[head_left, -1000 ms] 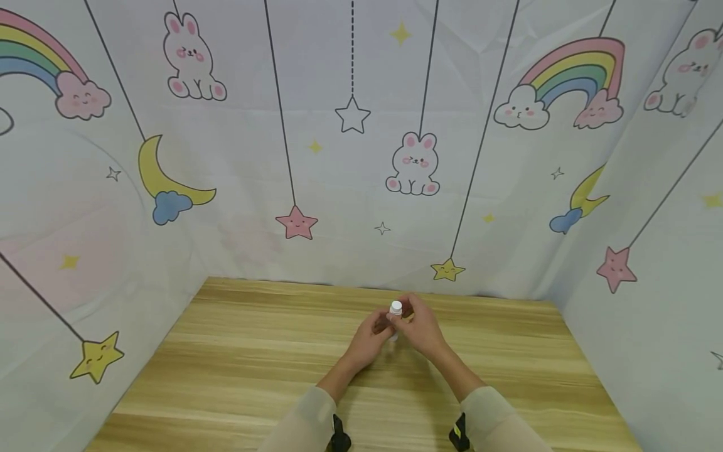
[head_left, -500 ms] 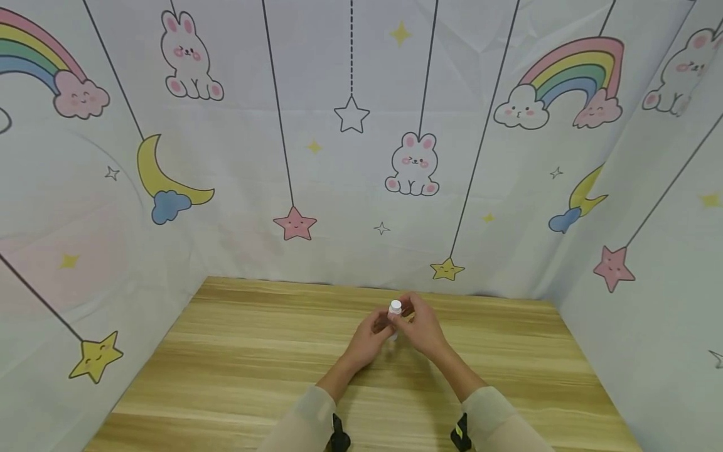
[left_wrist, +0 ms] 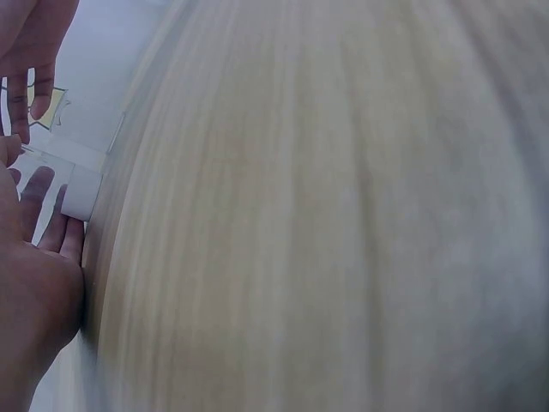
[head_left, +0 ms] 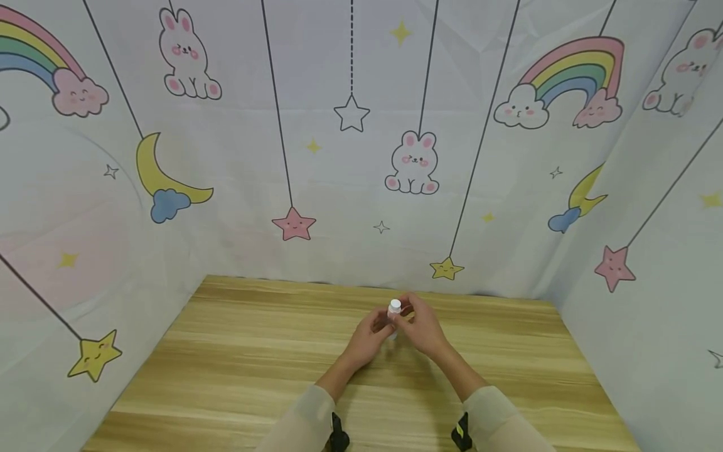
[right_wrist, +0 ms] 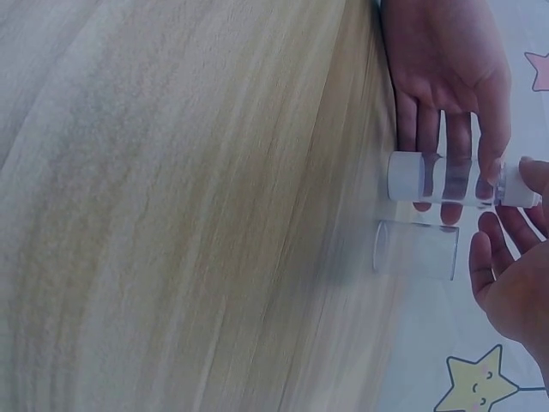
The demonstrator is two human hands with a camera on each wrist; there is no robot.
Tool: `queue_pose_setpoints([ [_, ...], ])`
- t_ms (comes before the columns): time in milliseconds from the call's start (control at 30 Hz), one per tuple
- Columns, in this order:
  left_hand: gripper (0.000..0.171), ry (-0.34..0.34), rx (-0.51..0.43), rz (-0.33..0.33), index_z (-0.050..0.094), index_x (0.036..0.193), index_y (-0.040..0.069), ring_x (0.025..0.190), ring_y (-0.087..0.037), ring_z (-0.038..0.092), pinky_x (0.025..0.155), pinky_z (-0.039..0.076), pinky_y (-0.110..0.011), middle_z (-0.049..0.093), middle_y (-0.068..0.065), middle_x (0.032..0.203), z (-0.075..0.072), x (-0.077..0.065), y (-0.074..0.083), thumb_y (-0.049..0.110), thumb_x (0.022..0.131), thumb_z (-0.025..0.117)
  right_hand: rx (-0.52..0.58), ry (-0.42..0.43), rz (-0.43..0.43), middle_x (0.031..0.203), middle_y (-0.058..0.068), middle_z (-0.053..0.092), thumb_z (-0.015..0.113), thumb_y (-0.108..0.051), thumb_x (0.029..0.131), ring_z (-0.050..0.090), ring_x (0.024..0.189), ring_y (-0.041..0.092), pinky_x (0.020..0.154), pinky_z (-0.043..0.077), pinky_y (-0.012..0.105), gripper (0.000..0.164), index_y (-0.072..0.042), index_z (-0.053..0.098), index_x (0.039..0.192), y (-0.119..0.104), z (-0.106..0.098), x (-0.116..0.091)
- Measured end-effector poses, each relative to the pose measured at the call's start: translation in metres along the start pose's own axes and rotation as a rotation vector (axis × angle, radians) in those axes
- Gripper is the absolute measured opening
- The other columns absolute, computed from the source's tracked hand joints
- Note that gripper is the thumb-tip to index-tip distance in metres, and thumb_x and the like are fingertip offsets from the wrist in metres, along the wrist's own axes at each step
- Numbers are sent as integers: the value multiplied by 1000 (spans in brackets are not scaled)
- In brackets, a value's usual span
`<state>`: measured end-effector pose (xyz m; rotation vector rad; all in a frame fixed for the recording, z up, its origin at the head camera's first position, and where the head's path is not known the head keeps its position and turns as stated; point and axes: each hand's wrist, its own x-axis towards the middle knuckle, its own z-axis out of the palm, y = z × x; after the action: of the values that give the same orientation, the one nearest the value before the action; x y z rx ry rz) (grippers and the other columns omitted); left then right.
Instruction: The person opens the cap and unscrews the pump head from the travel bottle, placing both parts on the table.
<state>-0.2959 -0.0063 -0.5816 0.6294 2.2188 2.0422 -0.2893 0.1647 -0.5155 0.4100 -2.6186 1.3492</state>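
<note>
A small clear bottle (right_wrist: 463, 180) with a white base (right_wrist: 405, 176) and a white top (head_left: 395, 304) stands upright on the table between both hands. My left hand (head_left: 366, 340) holds its clear body, thumb on one side and fingers behind it, as the right wrist view shows. Up at the white top, the thumb and fingers of my right hand (head_left: 423, 328) pinch the bottle. Beside the bottle a clear, cup-like cover (right_wrist: 416, 251) stands on the table, seen in the right wrist view. In the left wrist view the white base (left_wrist: 81, 192) shows by the left fingers.
The wood-grain table (head_left: 254, 351) reaches back to a white cloth backdrop (head_left: 339, 251) printed with rabbits, stars and rainbows. Cloth also hangs along the left and right sides. A black strap device sits at each wrist.
The head view has shifted very slightly. Both hands keep the same hold on the bottle, with hardly any visible movement.
</note>
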Motion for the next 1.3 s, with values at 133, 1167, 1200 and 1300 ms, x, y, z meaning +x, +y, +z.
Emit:
queue_pose_setpoints([
  [133, 37, -2, 27, -16, 57, 143, 8, 140, -33, 56, 118, 45, -51, 62, -11, 147, 0, 0, 1, 24, 110, 61, -10, -11, -7, 110, 4, 69, 76, -11, 100, 68, 101, 26, 77, 58, 33, 24, -8, 67, 122, 1, 0, 0],
  [1167, 36, 2, 35, -34, 59, 142, 12, 138, -28, 57, 117, 45, -48, 64, -7, 145, 0, 1, 2, 26, 109, 63, 16, -53, -12, 116, 5, 70, 73, -8, 101, 67, 106, 24, 80, 61, 34, 23, -9, 66, 124, 0, -3, -1],
  [1200, 35, 1, 36, -33, 59, 142, 12, 138, -28, 57, 117, 46, -48, 64, -7, 144, 0, 1, 1, 26, 109, 63, 17, -54, -9, 116, 5, 70, 72, -8, 102, 67, 106, 24, 80, 61, 34, 23, -9, 67, 124, -1, -3, -1],
  [1300, 35, 2, 39, -29, 59, 142, 12, 138, -29, 58, 117, 46, -50, 64, -8, 144, 0, 1, 0, 26, 110, 62, 11, -50, -5, 116, 4, 70, 72, -8, 102, 67, 106, 23, 81, 60, 35, 23, -9, 67, 124, -2, -3, -1],
])
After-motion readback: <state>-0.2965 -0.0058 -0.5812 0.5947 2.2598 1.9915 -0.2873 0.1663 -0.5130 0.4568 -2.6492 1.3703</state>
